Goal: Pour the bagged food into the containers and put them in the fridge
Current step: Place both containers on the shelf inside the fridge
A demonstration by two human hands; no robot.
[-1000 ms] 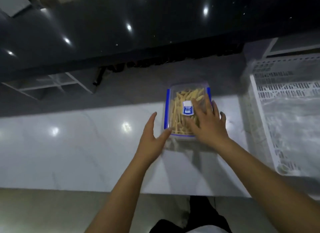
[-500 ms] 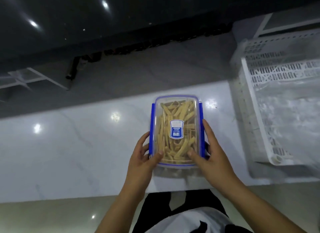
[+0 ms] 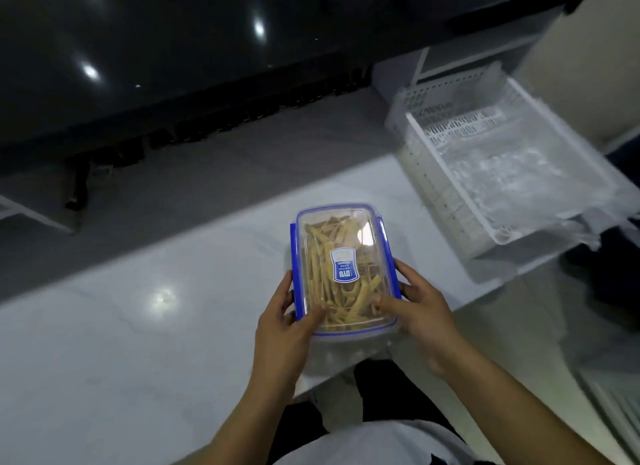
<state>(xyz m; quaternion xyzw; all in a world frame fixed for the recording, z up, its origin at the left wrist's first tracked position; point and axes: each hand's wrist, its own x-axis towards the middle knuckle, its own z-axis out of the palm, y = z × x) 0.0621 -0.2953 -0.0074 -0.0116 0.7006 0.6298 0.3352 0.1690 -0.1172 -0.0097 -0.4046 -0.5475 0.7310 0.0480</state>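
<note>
A clear plastic container [image 3: 343, 243] with a blue-clipped lid and a blue label holds pale yellow food sticks. It hangs above the near edge of the white marble counter [image 3: 138, 326], lifted off it. My left hand [image 3: 282, 329] grips its left side, thumb on the lid. My right hand [image 3: 420, 312] grips its right side, thumb on the lid's near corner.
A white slotted plastic basket [image 3: 446, 201] lined with a crumpled clear bag stands on the counter's right end. Beyond the counter lies grey floor and a dark glossy surface [image 3: 173, 49]. My torso and legs show below the counter edge.
Both hands closed on the container's sides and drew it off the counter toward me. The view swung left, shifting the basket right.
</note>
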